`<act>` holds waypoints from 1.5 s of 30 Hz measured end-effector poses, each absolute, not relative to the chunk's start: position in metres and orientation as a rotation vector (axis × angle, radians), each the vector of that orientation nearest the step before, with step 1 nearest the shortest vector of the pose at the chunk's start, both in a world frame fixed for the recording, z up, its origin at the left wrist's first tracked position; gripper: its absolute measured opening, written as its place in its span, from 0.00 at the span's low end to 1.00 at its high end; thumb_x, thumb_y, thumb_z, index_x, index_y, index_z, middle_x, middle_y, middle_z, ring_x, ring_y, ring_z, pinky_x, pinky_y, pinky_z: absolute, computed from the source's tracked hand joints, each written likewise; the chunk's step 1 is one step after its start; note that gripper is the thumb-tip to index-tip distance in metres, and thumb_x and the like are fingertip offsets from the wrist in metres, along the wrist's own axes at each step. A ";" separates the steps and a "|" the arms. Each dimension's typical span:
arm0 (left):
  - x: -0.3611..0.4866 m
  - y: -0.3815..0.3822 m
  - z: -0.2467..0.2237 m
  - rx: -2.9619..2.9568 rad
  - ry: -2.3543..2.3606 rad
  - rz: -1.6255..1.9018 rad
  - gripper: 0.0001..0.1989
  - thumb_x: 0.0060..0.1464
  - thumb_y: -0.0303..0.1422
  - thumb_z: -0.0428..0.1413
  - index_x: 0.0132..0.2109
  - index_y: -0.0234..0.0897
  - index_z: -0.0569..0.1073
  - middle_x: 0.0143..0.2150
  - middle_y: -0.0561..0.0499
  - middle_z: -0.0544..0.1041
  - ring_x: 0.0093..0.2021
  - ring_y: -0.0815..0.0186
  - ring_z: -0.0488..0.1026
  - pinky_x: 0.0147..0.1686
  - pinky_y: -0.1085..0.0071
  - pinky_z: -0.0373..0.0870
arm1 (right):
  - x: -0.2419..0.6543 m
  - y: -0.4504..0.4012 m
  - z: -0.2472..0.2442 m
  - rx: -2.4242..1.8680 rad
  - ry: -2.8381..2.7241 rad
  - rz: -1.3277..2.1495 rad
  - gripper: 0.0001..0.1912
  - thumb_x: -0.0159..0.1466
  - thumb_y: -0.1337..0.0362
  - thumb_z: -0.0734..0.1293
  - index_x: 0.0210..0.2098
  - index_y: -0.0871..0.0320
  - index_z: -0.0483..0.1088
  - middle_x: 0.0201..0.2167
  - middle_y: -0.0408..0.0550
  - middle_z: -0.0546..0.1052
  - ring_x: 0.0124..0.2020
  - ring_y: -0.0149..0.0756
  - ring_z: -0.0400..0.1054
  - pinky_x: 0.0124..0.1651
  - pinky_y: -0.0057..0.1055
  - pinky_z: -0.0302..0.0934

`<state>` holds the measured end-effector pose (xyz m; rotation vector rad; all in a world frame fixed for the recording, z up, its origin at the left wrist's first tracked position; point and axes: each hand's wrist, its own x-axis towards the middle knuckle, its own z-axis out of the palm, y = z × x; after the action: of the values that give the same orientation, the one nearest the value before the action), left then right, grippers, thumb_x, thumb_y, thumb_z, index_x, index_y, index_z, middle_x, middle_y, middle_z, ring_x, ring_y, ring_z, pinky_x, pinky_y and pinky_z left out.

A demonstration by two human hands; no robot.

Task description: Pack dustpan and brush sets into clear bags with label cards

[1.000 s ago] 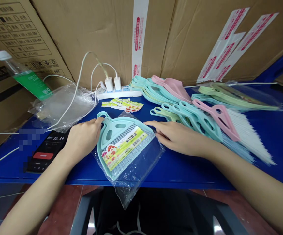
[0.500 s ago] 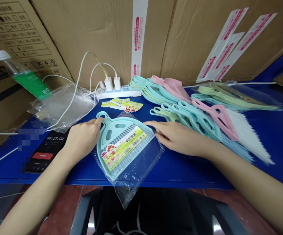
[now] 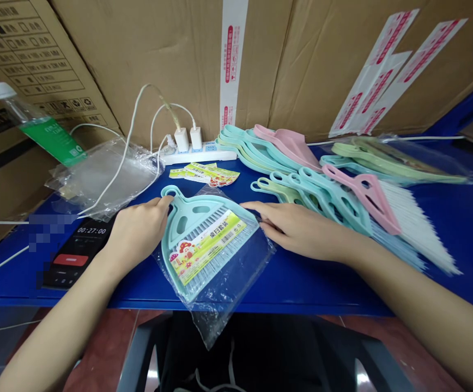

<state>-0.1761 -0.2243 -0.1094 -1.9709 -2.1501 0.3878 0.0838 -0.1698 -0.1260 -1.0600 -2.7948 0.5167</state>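
Left hand: back up, wrist low, forearm rising from the lower left. Fingers bent, tips at the handle neck of a light-blue dustpan; cannot tell whether they pinch it. Right hand: comes in from the right, forearm slanting across the surface. Index finger extended, tip at the dustpan's upper right edge; other fingers bent beneath, thumb hidden. Cannot tell if this one grips.

Dustpan lies on the surface between the two hands, handle pointing up and left. A light-blue brush is nested in it, grey-blue bristles toward the lower right. Yellow-green mushroom label slants over the bristles. Clear plastic bag spreads around the dustpan's lower right side, one corner hanging past the front edge of the surface.

Near the left forearm: phone, partly covered, timer at 00:27:00. Behind it, flat clear bags and a green-labelled bottle. Just beyond the dustpan, a few loose labels, then a white power strip with plugs in.

Beyond the right hand: overlapping brushes, mostly blue, a pink one on top; stacked dustpans behind; film-wrapped green dustpan farther right. Cardboard backs everything.
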 end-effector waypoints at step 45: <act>-0.175 -0.226 -0.107 -2.002 -2.163 0.349 0.22 0.65 0.29 0.40 0.61 0.36 0.68 0.53 0.39 0.78 0.45 0.46 0.80 0.39 0.55 0.76 | 0.085 -0.169 -0.127 -1.038 -2.794 0.513 0.26 0.66 0.70 0.54 0.62 0.59 0.63 0.31 0.48 0.77 0.35 0.41 0.72 0.39 0.36 0.61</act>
<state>-0.1749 -0.2257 -0.1074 -2.0018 -2.1631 0.3486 0.0849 -0.1693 -0.1265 -1.0380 -2.7938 0.5133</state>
